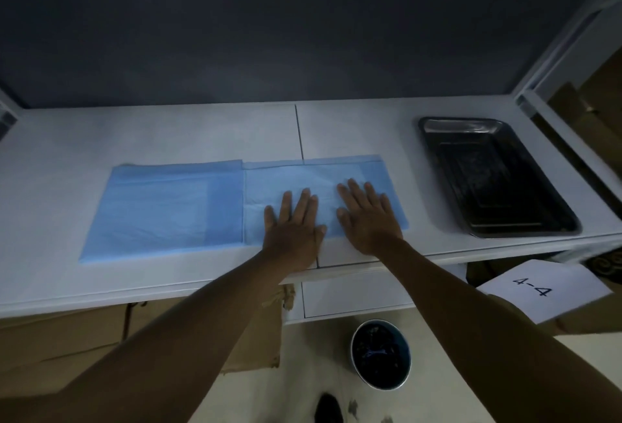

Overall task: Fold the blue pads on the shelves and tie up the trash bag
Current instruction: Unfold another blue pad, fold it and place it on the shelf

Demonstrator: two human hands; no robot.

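Left hand [294, 224]: flat, palm down, fingers straight and slightly spread, pressing on the near part of the blue pad [316, 193]; heel of the palm over the pad's front edge, near the shelf lip.
Right hand [367, 217]: flat too, fingers extended and fanned, pressing the same pad just right of the left hand; thumbs close, not touching.
Arms: both bare, stretched forward from the bottom corners, converging on the pad.
Blue pad: lying flat on the white shelf [168, 133], across the seam between the shelf panels.
Second blue pad [161, 207]: spread flat, touching the first on its left.
Metal tray [494, 176]: dark, shiny, on the shelf's right end, apart from the pads.
Trash bin [381, 353]: on the floor below, dark bag inside.
Paper sheet [542, 291]: marked "4-4", lower right.
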